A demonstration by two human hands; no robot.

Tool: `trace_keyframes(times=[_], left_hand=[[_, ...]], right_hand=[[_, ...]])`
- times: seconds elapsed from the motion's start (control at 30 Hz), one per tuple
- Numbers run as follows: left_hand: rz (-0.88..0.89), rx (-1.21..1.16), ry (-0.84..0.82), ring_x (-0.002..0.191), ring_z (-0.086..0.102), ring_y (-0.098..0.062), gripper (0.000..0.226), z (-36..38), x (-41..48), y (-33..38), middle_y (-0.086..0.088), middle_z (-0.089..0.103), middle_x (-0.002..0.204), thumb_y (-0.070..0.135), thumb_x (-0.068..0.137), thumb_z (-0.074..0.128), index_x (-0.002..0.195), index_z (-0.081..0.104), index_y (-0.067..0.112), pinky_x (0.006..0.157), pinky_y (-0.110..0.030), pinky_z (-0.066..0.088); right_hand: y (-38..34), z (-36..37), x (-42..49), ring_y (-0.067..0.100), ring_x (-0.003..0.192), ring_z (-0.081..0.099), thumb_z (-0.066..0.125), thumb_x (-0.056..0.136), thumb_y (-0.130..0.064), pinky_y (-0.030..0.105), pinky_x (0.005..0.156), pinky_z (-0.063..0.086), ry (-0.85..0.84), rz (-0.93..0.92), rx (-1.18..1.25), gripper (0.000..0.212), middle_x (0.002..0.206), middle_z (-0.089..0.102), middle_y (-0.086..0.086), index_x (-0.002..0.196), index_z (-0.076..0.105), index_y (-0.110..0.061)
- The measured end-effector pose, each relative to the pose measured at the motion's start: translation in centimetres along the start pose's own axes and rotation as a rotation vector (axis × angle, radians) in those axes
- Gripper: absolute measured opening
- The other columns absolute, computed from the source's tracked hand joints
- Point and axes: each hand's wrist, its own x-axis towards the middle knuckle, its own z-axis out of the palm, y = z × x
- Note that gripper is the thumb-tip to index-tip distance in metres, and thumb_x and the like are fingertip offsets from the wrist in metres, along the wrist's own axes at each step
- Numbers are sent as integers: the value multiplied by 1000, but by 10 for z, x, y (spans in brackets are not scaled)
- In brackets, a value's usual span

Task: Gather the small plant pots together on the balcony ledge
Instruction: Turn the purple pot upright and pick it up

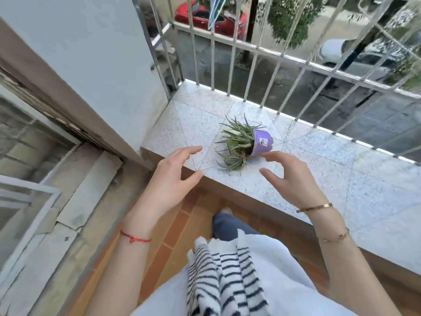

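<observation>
A small purple plant pot [262, 143] lies tipped on its side on the speckled stone balcony ledge [330, 176], its spiky green plant [237, 144] pointing left. It is the only pot in view. My left hand [173, 179] hovers open at the ledge's near edge, left of the plant and apart from it. On the other side, just below the pot, my right hand [289, 179] is open, fingertips close to the pot's base without touching it.
A white metal railing [250, 49] runs along the ledge's far side, with a street and parked cars below. A white wall [95, 71] closes off the ledge's left end. Orange floor tiles [177, 236] lie under me.
</observation>
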Motion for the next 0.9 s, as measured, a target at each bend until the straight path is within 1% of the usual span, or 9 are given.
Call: trace_keyframes(times=[0.07, 0.17, 0.3, 0.43, 0.53, 0.67, 0.73, 0.8, 0.9], left_hand=[[24, 8, -20, 121, 50, -2, 50, -5, 16, -1, 13, 55, 137, 26, 90, 65, 138, 52, 29, 98, -14, 32], [34, -5, -56, 123, 50, -4, 49, -10, 42, -4, 13, 55, 136, 26, 91, 64, 138, 51, 28, 101, -19, 34], [44, -17, -89, 121, 51, -5, 49, -9, 79, -8, 13, 55, 135, 25, 90, 65, 137, 51, 29, 100, -19, 35], [51, -52, -109, 119, 53, -4, 49, 3, 117, -12, 15, 57, 133, 25, 89, 66, 136, 52, 30, 102, -25, 39], [61, -66, -144, 117, 55, -7, 49, 18, 145, -18, 13, 58, 131, 23, 89, 67, 135, 53, 30, 101, -27, 41], [85, -45, -213, 112, 57, -8, 45, 33, 182, -27, 10, 61, 126, 21, 88, 67, 132, 55, 29, 94, -20, 38], [102, -50, -243, 108, 58, -5, 43, 38, 203, -30, 11, 63, 122, 20, 88, 68, 128, 58, 29, 89, -14, 37], [121, -43, -266, 105, 56, -2, 41, 47, 225, -34, 9, 65, 120, 18, 87, 68, 126, 60, 25, 85, -7, 35], [129, 3, -303, 106, 54, -4, 42, 64, 253, -41, 1, 65, 122, 14, 87, 66, 129, 60, 13, 91, -9, 32]], right_hand=[[2, 1, 10, 22, 117, 57, 63, 88, -27, 31, 102, 38, 1, 35, -3, 35, 120, 66, 2, 120, 61, -15], [5, 1, 26, 21, 115, 58, 64, 87, -27, 29, 99, 38, 8, 75, 9, 33, 118, 67, 1, 118, 62, -16], [14, -2, 48, 18, 110, 59, 64, 87, -27, 20, 93, 35, 48, 97, 20, 29, 113, 68, -2, 114, 63, -18], [27, -3, 71, 16, 109, 60, 63, 87, -28, 20, 93, 37, 98, 134, 29, 28, 113, 68, -4, 114, 63, -20], [36, 1, 87, 15, 109, 60, 62, 88, -28, 23, 95, 40, 105, 157, 35, 29, 114, 67, -4, 116, 63, -19], [42, 7, 104, 14, 110, 59, 60, 90, -28, 25, 95, 42, 99, 224, 60, 31, 116, 66, -2, 118, 61, -18], [44, 13, 113, 14, 109, 59, 60, 90, -29, 26, 95, 44, 108, 261, 69, 31, 115, 66, -2, 119, 61, -18], [47, 20, 122, 14, 107, 60, 60, 89, -29, 26, 93, 45, 130, 294, 80, 31, 114, 66, -2, 119, 60, -19], [54, 32, 136, 14, 105, 61, 59, 89, -28, 21, 88, 41, 150, 358, 97, 30, 113, 67, -2, 118, 61, -18]])
